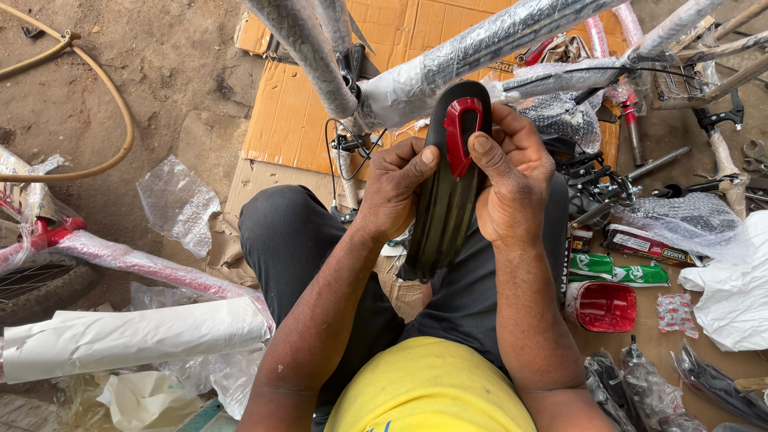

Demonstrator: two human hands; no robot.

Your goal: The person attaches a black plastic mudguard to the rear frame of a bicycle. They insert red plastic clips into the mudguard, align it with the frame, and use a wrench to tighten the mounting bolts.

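A black ribbed mudguard (445,210) carries a red reflector (462,132) above brown cardboard (292,116).

An open-air bicycle assembly workshop: wrapped bicycle frame (448,64), flattened cardboard (296,112), dirt ground (160,72), scattered parts (632,188)

The person wears a yellow shirt (428,388) and dark grey trousers (292,240), and both arms are bare.

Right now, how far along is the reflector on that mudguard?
Seated: the red reflector sits at the top of the black mudguard. In hand: left hand and right hand press it with both thumbs. Left: the wrapped frame carries no mudguard; a second red reflector lies loose.
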